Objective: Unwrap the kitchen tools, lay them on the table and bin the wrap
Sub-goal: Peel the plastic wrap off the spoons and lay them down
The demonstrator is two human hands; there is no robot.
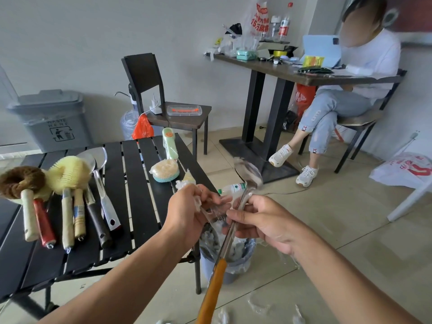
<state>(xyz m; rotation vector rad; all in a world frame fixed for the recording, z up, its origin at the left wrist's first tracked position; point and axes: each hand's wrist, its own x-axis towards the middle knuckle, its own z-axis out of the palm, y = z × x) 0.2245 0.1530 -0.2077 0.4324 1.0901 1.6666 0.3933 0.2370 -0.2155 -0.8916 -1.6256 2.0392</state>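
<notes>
My right hand [264, 220] grips the metal shaft of a long ladle [247, 176] with an orange wooden handle [214, 288]. The ladle's bowl still has clear wrap on it and points up and away. My left hand [191, 206] is shut on a bunch of clear plastic wrap [215, 209] stretched off the shaft. Both hands hover above a small grey bin [233, 270] holding crumpled wrap, just right of the black slatted table [140, 206]. Several unwrapped brushes and tools [67, 206] lie side by side on the table's left part.
Wrapped sponges and a green scrubber [169, 146] lie on the table's far right. A large grey waste bin [53, 118] stands at the wall. A dark chair [163, 101], a second table and a seated person [339, 101] are to the right. Wrap scraps litter the floor.
</notes>
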